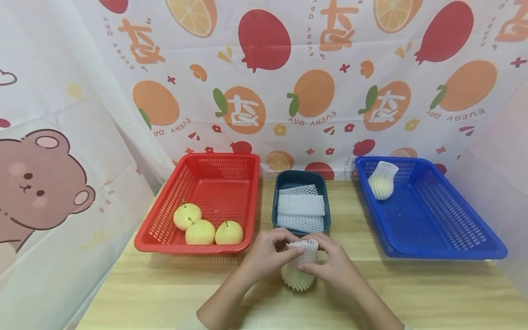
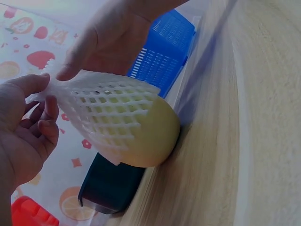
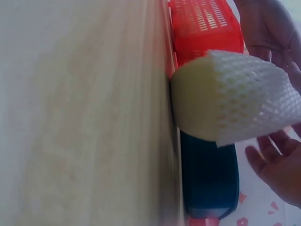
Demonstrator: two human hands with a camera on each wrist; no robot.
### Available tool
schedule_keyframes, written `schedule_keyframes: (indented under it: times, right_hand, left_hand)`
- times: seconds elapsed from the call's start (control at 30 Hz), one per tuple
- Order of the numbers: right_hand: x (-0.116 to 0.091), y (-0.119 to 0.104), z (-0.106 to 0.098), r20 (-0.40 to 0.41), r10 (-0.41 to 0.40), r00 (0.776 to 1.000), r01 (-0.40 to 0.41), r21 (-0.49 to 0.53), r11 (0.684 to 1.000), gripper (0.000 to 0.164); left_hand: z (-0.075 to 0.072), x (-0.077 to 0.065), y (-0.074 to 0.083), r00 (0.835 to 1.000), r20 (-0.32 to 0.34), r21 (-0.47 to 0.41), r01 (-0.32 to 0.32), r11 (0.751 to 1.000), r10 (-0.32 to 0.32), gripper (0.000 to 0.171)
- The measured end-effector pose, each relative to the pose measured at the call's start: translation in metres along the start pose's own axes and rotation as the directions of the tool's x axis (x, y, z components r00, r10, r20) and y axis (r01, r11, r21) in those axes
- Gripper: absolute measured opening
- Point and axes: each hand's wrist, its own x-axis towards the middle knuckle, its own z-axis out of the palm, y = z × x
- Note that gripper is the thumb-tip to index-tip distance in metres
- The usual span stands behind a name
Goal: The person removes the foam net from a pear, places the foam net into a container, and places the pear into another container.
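A white foam net sleeve (image 1: pixel 307 254) is pulled over a yellow pear (image 2: pixel 157 134) standing on the table. The pear's lower part shows bare in both wrist views. My left hand (image 1: pixel 270 254) pinches the sleeve's upper end between thumb and fingers. From the other side, my right hand (image 1: pixel 332 266) holds the same end, its thumb against the front of the netting. Just beyond the hands is a dark teal container (image 1: pixel 275 201) with several flat foam sleeves (image 1: pixel 301 205) in it.
On the left, a red basket (image 1: pixel 255 197) holds three yellow pears (image 1: pixel 200 232). A blue basket (image 1: pixel 429 250) at the right has one sleeved pear (image 1: pixel 381 183) in its back left corner. Behind the wooden table (image 1: pixel 165 293) hangs a fruit-print curtain (image 1: pixel 350 46).
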Motion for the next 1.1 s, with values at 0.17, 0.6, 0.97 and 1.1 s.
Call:
schedule_keyframes:
  times: [0.17, 0.6, 0.97, 1.1]
  right_hand:
    - [0.002, -0.001, 0.008, 0.109, 0.089, 0.990, -0.099, 0.097, 0.990, 0.055]
    - [0.003, -0.001, 0.016, 0.025, 0.094, 0.995, -0.096, 0.104, 0.990, 0.031]
    - [0.006, 0.000, 0.015, -0.002, 0.056, 0.998, -0.055, 0.077, 0.995, 0.025]
    - [0.009, -0.002, 0.016, -0.029, 0.001, 1.000, 0.001, 0.062, 0.998, 0.020]
  left_hand:
    - [0.005, 0.002, 0.002, 1.000, -0.022, -0.065, -0.017, 0.998, 0.016, 0.012]
    - [0.003, 0.000, 0.012, 0.990, -0.134, -0.117, -0.068, 0.991, 0.052, 0.006]
    - [-0.006, 0.000, 0.013, 0.968, -0.243, -0.188, -0.114, 0.976, 0.066, 0.012]
    - [-0.007, 0.000, 0.012, 0.989, -0.140, -0.201, 0.013, 0.979, -0.042, 0.036]
